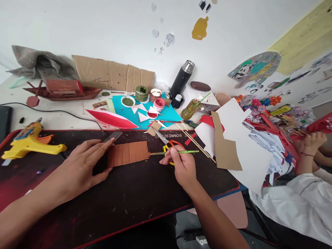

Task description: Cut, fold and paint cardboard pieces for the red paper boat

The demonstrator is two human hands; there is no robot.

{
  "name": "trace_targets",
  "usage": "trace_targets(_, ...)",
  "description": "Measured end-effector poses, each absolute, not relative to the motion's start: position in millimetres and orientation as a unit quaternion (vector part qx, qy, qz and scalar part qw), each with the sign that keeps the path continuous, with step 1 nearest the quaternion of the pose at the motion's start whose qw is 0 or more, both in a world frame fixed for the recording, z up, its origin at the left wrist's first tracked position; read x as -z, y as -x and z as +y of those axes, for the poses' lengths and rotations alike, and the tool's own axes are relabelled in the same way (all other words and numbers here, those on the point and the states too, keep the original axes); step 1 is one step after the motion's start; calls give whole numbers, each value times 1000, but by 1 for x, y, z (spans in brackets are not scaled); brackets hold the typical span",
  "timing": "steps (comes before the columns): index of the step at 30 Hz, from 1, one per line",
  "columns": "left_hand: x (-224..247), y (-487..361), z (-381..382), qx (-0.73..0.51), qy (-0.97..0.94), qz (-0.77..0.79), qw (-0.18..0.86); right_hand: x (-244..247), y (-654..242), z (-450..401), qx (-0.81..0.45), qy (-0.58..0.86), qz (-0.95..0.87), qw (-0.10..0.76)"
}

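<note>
A piece of cardboard [129, 154], coated reddish brown, lies flat on the dark desk mat [140, 200]. My left hand [83, 166] grips its left end, thumb at the lower corner and fingers along the upper one, near a small ruler-like strip [116, 137]. In my right hand [181, 166], a thin paintbrush [188, 151] with a green handle is pinched between thumb and fingers. Its brown-loaded bristles touch the cardboard's right edge. Scissors [163, 136] with orange and yellow handles lie partly hidden behind my right hand.
A yellow glue gun [33, 143] rests at left, below a brown model boat [62, 90]. Paint jars [141, 94] stand on blue paper [119, 101]. Behind are a black thermos [181, 79] and a jar of murky liquid [190, 109]. Another person's hand [312, 143] is at right.
</note>
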State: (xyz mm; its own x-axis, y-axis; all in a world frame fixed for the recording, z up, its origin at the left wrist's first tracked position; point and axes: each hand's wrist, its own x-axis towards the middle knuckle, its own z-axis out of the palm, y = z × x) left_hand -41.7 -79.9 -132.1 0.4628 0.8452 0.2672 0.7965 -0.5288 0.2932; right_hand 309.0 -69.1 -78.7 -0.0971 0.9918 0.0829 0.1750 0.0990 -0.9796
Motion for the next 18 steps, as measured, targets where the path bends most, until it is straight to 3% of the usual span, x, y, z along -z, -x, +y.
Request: trace_targets(18, 129, 40, -77, -209, -857, 468, 48, 74, -306, -87, -465, 476, -587, 460)
